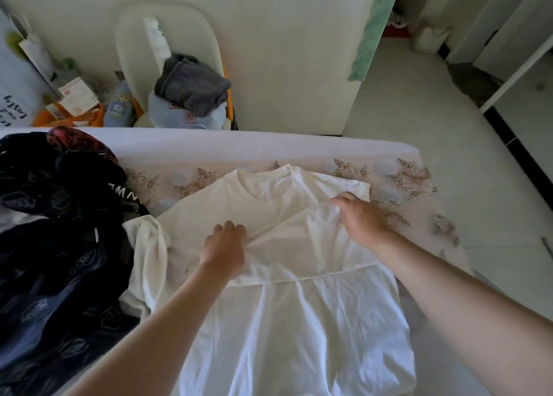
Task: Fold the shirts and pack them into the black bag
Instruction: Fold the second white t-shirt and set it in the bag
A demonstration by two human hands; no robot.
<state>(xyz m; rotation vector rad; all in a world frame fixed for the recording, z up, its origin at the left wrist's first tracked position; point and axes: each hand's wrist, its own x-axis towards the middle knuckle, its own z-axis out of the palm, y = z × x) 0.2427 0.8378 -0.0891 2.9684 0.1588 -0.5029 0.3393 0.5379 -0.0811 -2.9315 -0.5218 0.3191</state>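
A white shirt (287, 311) lies spread on the bed, collar away from me, with its right sleeve folded in across the chest. My left hand (223, 246) grips the fabric at the left end of that fold, fingers curled into it. My right hand (359, 216) pinches the folded sleeve's upper edge near the right shoulder. The shirt's left sleeve (146, 255) hangs crumpled at the left side. A dark patterned pile of clothes (57, 237) lies to the left of the shirt. I cannot tell which item is the black bag.
The bed has a floral sheet (413, 183) and a white far edge (239, 141). Behind it stands a white chair (134, 36) holding grey clothing (191, 84). Clutter sits on the floor at the back left. Tiled floor (434, 132) lies to the right.
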